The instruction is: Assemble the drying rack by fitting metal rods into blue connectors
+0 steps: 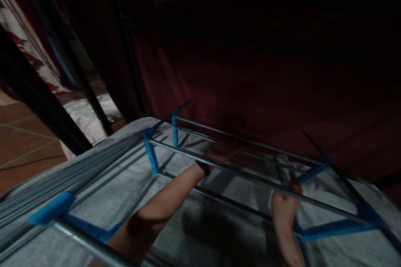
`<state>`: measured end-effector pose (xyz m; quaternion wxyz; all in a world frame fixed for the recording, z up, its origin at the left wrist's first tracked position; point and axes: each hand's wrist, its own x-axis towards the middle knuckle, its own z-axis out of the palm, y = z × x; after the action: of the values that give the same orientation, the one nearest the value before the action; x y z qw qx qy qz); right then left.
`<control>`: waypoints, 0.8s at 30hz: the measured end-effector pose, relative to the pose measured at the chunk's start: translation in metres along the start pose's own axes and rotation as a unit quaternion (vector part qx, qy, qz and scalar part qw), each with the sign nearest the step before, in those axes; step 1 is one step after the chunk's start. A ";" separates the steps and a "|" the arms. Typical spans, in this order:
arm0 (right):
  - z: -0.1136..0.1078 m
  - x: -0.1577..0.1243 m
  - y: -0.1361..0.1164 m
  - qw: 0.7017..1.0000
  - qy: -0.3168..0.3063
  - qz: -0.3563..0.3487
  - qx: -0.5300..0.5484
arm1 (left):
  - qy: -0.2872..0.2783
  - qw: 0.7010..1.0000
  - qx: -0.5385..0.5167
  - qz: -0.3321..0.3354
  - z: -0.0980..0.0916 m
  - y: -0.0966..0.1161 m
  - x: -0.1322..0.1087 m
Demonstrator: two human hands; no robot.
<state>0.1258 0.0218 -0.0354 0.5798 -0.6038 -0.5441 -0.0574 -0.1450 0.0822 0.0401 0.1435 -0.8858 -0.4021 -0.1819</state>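
The drying rack (250,177) consists of steel rods joined by blue brackets (152,156). A pale grey towel (125,194) lies spread beneath the upper rods, so both forearms pass between the rods to reach it. The left hand (224,150), with a black wristband (204,168), rests at the towel's far edge; its finger position cannot be determined. The right hand (285,206) is closed, apparently bunching towel fabric beside a rod.

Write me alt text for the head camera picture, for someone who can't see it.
Two bare arms reach between the metal rails of a drying rack with blue joints, the left hand and right hand down at a pale grey cloth beneath it. A dark red curtain hangs behind; tiled floor shows at left.
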 end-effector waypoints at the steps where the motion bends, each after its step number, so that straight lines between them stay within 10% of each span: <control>1: 0.005 -0.007 -0.012 0.999 -0.037 -0.038 0.006 | -0.003 1.000 0.011 -0.007 -0.002 -0.001 -0.001; 11: 0.080 -0.009 -0.114 0.939 -0.250 -0.224 0.075 | 0.098 0.969 0.013 -0.228 -0.005 -0.015 -0.083; 16: 0.124 -0.015 -0.147 0.906 -0.308 -0.240 0.165 | 0.331 0.786 -0.094 -0.514 0.009 -0.077 -0.128; 24: 0.166 -0.012 -0.202 0.875 -0.370 -0.285 0.129 | 0.413 0.734 -0.307 -0.443 0.026 -0.159 -0.112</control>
<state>-0.1182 0.0875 0.0315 0.3673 -0.3200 -0.8698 0.0779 -0.3292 0.1195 -0.0154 -0.0810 -0.4410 -0.5724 -0.6865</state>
